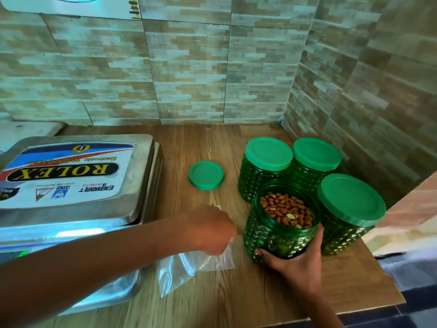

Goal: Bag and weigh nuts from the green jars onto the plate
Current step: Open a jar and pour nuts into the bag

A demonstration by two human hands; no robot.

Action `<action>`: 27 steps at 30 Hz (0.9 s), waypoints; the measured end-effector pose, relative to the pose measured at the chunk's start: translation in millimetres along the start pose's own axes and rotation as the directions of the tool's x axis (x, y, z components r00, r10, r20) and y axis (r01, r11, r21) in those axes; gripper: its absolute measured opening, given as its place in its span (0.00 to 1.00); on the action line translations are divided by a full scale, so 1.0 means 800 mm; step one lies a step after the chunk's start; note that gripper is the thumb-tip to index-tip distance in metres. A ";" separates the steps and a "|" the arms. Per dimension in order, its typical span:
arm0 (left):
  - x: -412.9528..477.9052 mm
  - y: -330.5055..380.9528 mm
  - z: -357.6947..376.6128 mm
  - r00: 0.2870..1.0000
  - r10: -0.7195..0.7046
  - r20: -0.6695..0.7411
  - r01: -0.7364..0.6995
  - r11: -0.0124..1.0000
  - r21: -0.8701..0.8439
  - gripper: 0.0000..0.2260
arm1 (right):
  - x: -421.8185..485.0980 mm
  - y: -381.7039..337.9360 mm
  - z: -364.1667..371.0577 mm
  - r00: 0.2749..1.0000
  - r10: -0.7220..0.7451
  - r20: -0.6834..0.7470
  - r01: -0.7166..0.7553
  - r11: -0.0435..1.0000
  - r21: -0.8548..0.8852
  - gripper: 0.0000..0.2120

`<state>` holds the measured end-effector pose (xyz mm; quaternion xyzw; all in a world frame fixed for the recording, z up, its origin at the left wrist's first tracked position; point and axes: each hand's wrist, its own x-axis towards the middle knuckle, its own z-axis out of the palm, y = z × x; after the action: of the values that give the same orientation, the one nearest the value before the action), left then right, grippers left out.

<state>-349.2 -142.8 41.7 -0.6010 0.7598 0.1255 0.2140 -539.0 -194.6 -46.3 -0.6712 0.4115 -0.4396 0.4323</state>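
Left hand [210, 229]: we saw it reach across from the left, its grip clenched on the top of the bag [189, 268], which hung from it to the desk [212, 147].
Right hand [295, 263]: its grip was grasping the open jar [281, 235] low on the near side, fingers wrapped round the base.
Open jar: it stood upright, nearest of the four, with no lid on, just right of the left hand.
Nuts [286, 210]: we saw brown nuts lying inside the open jar, below its rim.
Bag: clear plastic, empty as far as we could tell, lying partly on the desk between the scale [71, 181] and the open jar; its near left corner touched or overlapped the scale's edge.
Loose lid [206, 175]: it lay flat on the desk, left of the jars and apart from them.
Closed jars: three stood with lids on, one [264, 169] far left, one [315, 162] far right, one [350, 214] just right of the open jar; all were packed close together.
Scale: it sat at the left of the desk, its steel pan carrying a sticker; a green display glowed at its near left edge.
Plate: we could not tell whether the steel pan was the plate.
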 end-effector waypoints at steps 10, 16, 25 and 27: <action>-0.052 -0.001 0.009 0.901 -0.196 -0.388 0.135 0.975 -0.179 0.13 | -0.007 -0.053 -0.023 0.986 -0.145 0.077 0.153 0.982 -0.108 0.55; -0.077 -0.010 0.020 0.855 -0.338 -0.393 0.199 0.914 -0.353 0.06 | -0.012 -0.084 -0.036 0.975 -0.149 0.162 0.191 0.940 -0.282 0.56; -0.088 -0.003 0.015 0.785 -0.374 -0.495 0.181 0.901 -0.394 0.12 | -0.020 -0.117 -0.041 0.931 -0.253 0.262 0.354 0.798 -0.488 0.59; -0.091 0.001 0.011 0.752 -0.411 -0.516 0.191 0.884 -0.427 0.15 | -0.021 -0.120 -0.043 0.927 -0.272 0.257 0.371 0.769 -0.521 0.59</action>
<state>-334.9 -76.5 68.5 -0.7537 0.6445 0.0269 -0.1259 -559.6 -158.6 48.7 -0.8629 0.3632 -0.3091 0.1670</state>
